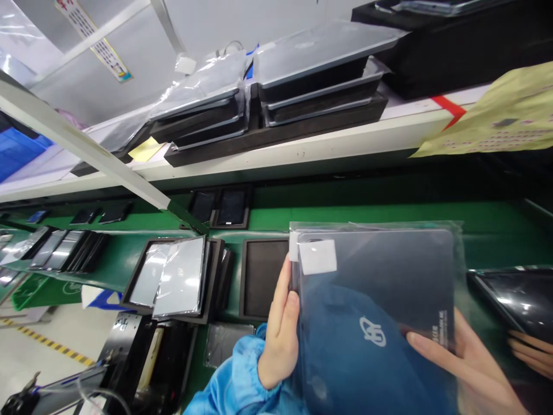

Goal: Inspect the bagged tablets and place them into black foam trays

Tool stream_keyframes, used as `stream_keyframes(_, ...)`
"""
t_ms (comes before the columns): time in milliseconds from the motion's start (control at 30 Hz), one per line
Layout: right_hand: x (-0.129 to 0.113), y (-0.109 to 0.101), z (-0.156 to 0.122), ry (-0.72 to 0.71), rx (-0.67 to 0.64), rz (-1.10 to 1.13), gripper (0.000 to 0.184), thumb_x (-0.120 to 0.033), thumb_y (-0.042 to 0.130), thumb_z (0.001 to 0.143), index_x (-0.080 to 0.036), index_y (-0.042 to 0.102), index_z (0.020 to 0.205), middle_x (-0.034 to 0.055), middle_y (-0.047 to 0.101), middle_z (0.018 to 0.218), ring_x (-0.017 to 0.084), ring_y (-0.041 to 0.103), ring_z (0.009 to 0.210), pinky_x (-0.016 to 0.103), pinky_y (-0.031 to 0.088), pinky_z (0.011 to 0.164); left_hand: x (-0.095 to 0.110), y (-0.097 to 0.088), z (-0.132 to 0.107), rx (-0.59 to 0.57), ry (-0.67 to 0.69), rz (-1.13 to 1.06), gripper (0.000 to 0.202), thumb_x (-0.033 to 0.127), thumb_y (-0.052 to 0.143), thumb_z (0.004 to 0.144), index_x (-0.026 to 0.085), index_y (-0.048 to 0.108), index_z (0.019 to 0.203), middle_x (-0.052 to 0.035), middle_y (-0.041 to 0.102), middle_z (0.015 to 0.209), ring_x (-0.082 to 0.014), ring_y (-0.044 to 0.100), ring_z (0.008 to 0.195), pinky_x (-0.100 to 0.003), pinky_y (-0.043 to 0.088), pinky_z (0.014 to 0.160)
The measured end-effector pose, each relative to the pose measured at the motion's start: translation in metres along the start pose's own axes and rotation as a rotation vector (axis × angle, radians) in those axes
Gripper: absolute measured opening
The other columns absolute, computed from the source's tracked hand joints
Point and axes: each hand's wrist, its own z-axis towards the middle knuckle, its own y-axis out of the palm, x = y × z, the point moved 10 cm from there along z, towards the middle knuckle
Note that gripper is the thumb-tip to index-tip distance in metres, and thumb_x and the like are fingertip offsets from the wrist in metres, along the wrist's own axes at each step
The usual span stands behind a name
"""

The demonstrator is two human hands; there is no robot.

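Observation:
A dark blue-grey tablet [371,288] in a clear plastic sleeve is held up in front of me, back side towards me. It bears a pale logo, small print at the right and a white label [318,257] over its upper left corner. My left hand [283,328] grips its left edge, thumb and fingers pressed along the side. At the lower right, my right hand [469,360] has its thumb on the back and its other fingers behind. Layers at the left edge hint at more than one sleeve; I cannot tell how many tablets there are.
Left of the tablet are a dark foam tray [265,276] and another tray holding silver bagged tablets [181,276]. More bagged tablets [319,55] are stacked on the shelf above. A glossy black screen [518,300] lies right, with fingers or their reflection on it.

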Motion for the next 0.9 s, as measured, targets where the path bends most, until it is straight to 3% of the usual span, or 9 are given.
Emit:
stream_keyframes(100, 0.000, 0.001, 0.000, 0.075, 0.019, 0.085, 0.084, -0.049, 0.095, 0.050, -0.036, 0.068, 0.128, 0.0036, 0.077, 0.118, 0.035, 0.073, 0.110, 0.036, 0.064, 0.092, -0.004, 0.005, 0.003, -0.029, -0.013, -0.032, 0.054, 0.047, 0.053, 0.104, 0.034, 0.045, 0.156, 0.0033, 0.038, 0.167, -0.0199, 0.032, 0.156, -0.026, 0.031, 0.127)
stream_keyframes(300, -0.001, 0.002, -0.002, 0.069, 0.025, 0.096, 0.082, -0.043, 0.093, 0.054, -0.033, 0.066, 0.131, 0.0054, 0.078, 0.116, 0.035, 0.075, 0.104, 0.038, 0.066, 0.085, 0.000, 0.019, 0.001, -0.130, -0.023, -0.119, 0.088, 0.041, 0.077, 0.090, 0.032, 0.029, 0.164, -0.0045, 0.042, 0.167, -0.0267, 0.045, 0.150, -0.035, 0.041, 0.124)
stream_keyframes(500, 0.002, 0.003, -0.009, 0.078, 0.052, 0.154, 0.078, -0.042, 0.096, 0.052, -0.031, 0.069, 0.124, 0.0028, 0.080, 0.098, 0.024, 0.076, 0.079, 0.023, 0.064, 0.069, 0.004, 0.017, -0.002, -0.122, -0.001, -0.119, 0.085, 0.036, 0.077, 0.090, 0.031, 0.032, 0.163, -0.0058, 0.044, 0.165, -0.0270, 0.046, 0.149, -0.035, 0.042, 0.123)
stream_keyframes(633, -0.004, 0.007, -0.017, 0.053, 0.072, 0.183, 0.076, -0.047, 0.098, 0.051, -0.031, 0.071, 0.121, 0.0015, 0.080, 0.099, 0.019, 0.075, 0.081, 0.014, 0.061, 0.072, 0.005, 0.016, -0.006, -0.127, 0.033, -0.143, 0.080, 0.028, 0.077, 0.092, 0.038, 0.036, 0.160, -0.0009, 0.046, 0.165, -0.0242, 0.048, 0.148, -0.032, 0.042, 0.123)
stream_keyframes(767, -0.003, 0.006, -0.019, 0.065, 0.076, 0.171, 0.081, -0.050, 0.098, 0.051, -0.033, 0.070, 0.126, 0.0008, 0.080, 0.102, 0.021, 0.077, 0.086, 0.015, 0.061, 0.073, 0.005, 0.016, -0.007, -0.131, 0.043, -0.137, 0.078, 0.025, 0.075, 0.093, 0.044, 0.037, 0.159, 0.0026, 0.049, 0.163, -0.0221, 0.050, 0.147, -0.030, 0.041, 0.122)
stream_keyframes(900, -0.001, -0.007, -0.012, -0.037, 0.050, 0.107, 0.071, -0.047, 0.096, 0.054, -0.033, 0.073, 0.120, 0.0045, 0.081, 0.107, 0.028, 0.078, 0.095, 0.018, 0.063, 0.072, 0.007, 0.017, -0.007, -0.123, 0.047, -0.155, 0.076, 0.024, 0.075, 0.093, 0.045, 0.039, 0.157, 0.0035, 0.050, 0.162, -0.0217, 0.051, 0.147, -0.030, 0.042, 0.122)
